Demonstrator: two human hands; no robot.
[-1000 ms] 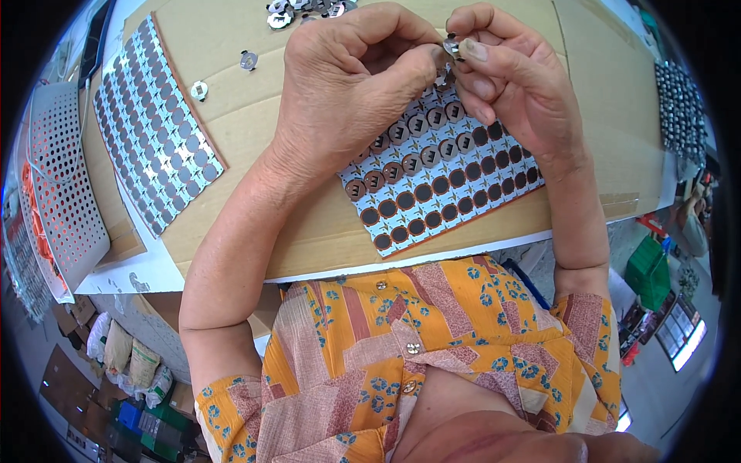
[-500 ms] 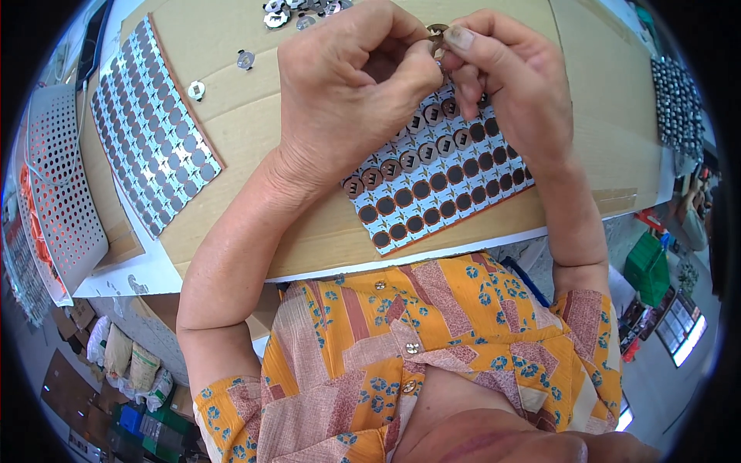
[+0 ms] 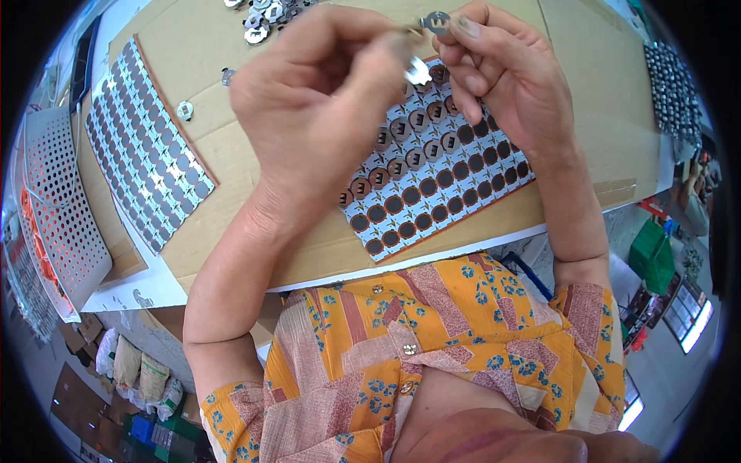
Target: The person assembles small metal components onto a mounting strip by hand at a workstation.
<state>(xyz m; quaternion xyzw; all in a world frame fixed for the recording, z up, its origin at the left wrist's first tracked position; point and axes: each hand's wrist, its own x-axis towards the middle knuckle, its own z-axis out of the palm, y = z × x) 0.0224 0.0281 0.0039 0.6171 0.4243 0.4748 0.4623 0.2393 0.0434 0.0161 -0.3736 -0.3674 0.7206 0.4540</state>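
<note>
My right hand (image 3: 513,81) is closed in a pinch on a small round metal clip (image 3: 437,22) with cut-outs, held up above the board. Beside it, my left hand (image 3: 316,116) is smeared by motion, thumb and fingers curled together; a blurred brassy bit shows at its fingertips. Just below those fingers is a bright silver clip (image 3: 417,72); whether it is held or lying there I cannot tell. Under both hands lies a white circuit-board panel (image 3: 432,197) with rows of dark round pads. Several rows carry round metal clips, and my left hand covers part of them.
A second panel (image 3: 150,147) with grey round pads lies at the left. Loose metal clips (image 3: 270,15) are heaped at the far side, and a single clip (image 3: 184,110) lies nearer. A perforated basket (image 3: 65,201) stands at the left edge; dark metallic parts (image 3: 671,92) sit at the right.
My left hand has moved left, away from the right fingertips, where the two met before. The right hand stays nearly in place, its round clip now plainly visible. The view has shifted slightly.
</note>
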